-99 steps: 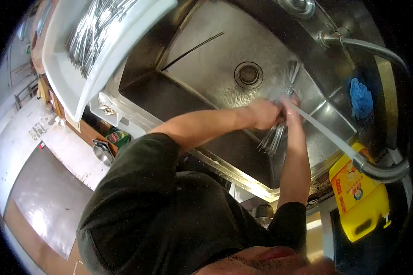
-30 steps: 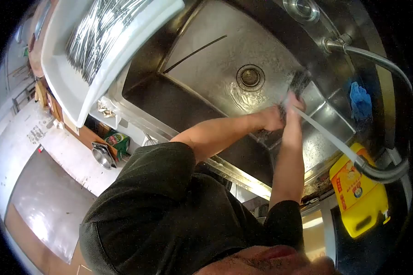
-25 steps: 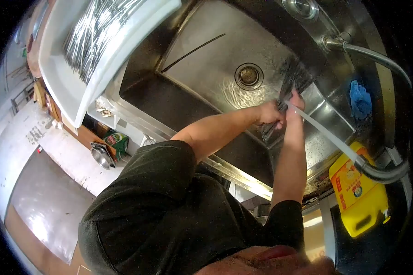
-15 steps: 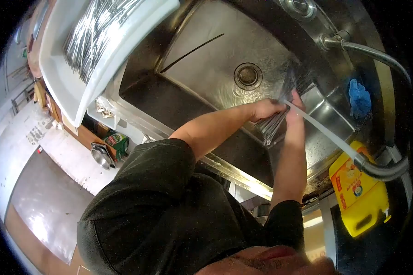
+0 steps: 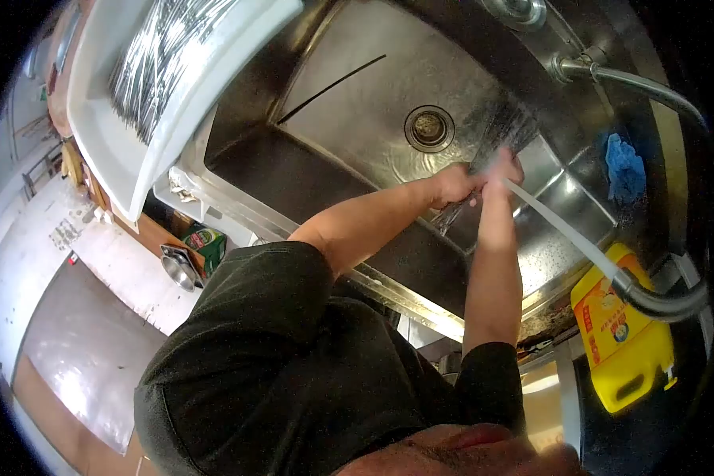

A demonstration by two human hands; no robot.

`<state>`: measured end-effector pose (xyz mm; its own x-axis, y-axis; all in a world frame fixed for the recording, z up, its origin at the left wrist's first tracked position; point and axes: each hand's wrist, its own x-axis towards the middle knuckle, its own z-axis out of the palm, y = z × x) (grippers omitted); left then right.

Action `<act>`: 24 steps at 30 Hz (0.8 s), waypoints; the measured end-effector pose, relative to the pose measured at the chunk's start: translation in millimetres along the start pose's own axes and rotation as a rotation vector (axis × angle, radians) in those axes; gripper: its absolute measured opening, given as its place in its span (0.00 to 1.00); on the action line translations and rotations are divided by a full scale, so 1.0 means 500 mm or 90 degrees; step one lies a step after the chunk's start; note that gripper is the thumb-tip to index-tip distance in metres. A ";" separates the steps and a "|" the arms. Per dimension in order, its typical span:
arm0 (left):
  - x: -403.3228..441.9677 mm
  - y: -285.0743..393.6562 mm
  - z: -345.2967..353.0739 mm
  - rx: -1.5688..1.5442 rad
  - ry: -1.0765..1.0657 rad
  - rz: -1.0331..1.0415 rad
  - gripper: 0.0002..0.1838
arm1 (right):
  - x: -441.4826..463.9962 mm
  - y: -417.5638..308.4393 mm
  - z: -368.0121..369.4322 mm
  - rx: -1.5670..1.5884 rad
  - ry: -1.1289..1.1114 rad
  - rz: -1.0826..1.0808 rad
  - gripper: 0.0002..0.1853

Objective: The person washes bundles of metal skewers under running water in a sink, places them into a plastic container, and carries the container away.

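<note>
A bundle of thin metal sticks (image 5: 509, 127), blurred by motion, is held over the sink (image 5: 373, 47). My left hand (image 5: 454, 185) is closed round its lower part, and some stick ends show beneath it. Against it, my right hand (image 5: 503, 168) grips the bundle higher up, with its fingers partly blurred. Water from a pale hose (image 5: 559, 224) runs onto the right hand and the sticks. The drain (image 5: 429, 128) lies just beyond the left hand. A few thin dark sticks (image 5: 333, 89) rest apart on the sink floor.
A white tub (image 5: 103, 135) holding many metal sticks (image 5: 163, 63) stands at the upper left. Right of the sink are a blue cloth or glove (image 5: 625, 169), a metal tap pipe (image 5: 650, 94) and a yellow jug (image 5: 623, 341). A metal bowl (image 5: 178, 268) sits lower left.
The bundle has swung and turned between my hands under the water. Both hands have shifted slightly left since half a second ago, the right hand now closed closer to the left.
</note>
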<state>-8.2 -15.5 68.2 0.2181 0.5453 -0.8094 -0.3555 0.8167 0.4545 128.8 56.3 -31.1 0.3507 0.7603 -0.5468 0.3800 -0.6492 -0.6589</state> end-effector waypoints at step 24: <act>-0.008 0.023 0.023 0.099 -0.055 0.054 0.25 | 0.011 -0.015 -0.075 0.408 -0.379 0.236 0.23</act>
<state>-2.9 -6.1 80.7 0.2732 0.6220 -0.7338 -0.2324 0.7829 0.5771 160.1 64.2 -9.6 -0.2072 0.5106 -0.8345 -0.2724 -0.8494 -0.4521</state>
